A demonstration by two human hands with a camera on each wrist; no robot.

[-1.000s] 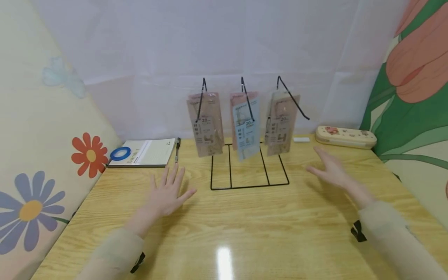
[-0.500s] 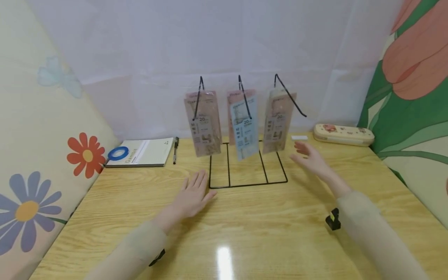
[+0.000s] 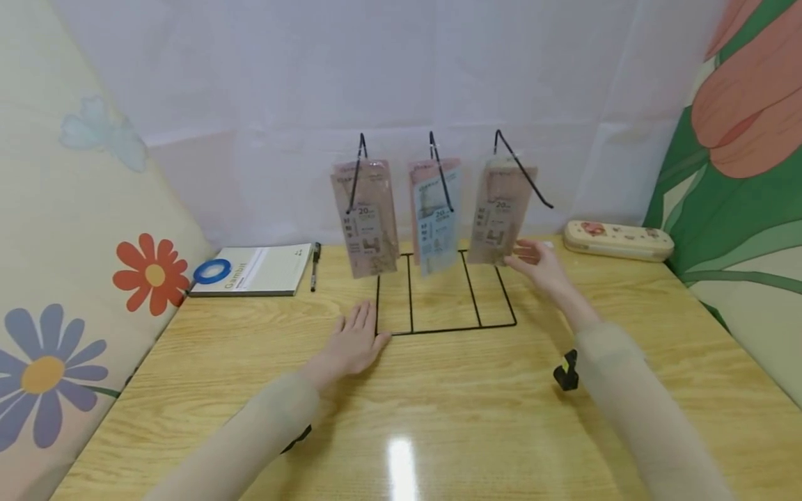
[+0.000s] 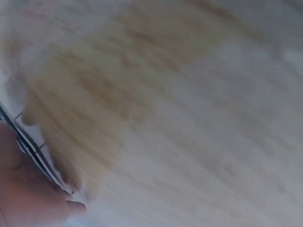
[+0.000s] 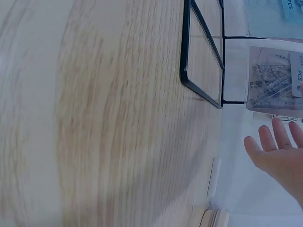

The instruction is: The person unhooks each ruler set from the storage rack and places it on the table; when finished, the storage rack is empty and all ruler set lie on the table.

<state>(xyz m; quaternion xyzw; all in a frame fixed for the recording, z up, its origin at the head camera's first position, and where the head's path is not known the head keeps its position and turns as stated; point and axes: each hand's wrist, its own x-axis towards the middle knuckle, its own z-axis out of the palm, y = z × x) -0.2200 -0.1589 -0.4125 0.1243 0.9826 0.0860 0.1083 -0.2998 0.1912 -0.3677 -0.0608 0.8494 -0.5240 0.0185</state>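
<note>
A black wire display rack (image 3: 446, 331) stands on the table with three hooks, each bearing clear-fronted packets. Transparent rulers and a set square show inside the right-hand packet (image 5: 272, 78). My right hand (image 3: 546, 268) is at that packet's lower right edge, thumb by its bottom corner. In the right wrist view the fingers (image 5: 279, 142) are spread and loosely extended, not curled round it. My left hand (image 3: 352, 344) lies flat with straight fingers against the rack base's front left corner. A blue packet (image 3: 438, 229) hangs in the middle, a pinkish-brown packet (image 3: 370, 223) at left.
A notebook (image 3: 276, 271) with a blue tape roll (image 3: 211, 271) on it lies at back left, a black pen (image 3: 315, 268) beside it. A cream pencil case (image 3: 617, 241) sits at back right, near a small white block (image 5: 214, 177). White cloth (image 3: 282, 83) hangs behind.
My left hand has moved right to the rack's base. My right hand has moved left and forward to the right-hand packet.
</note>
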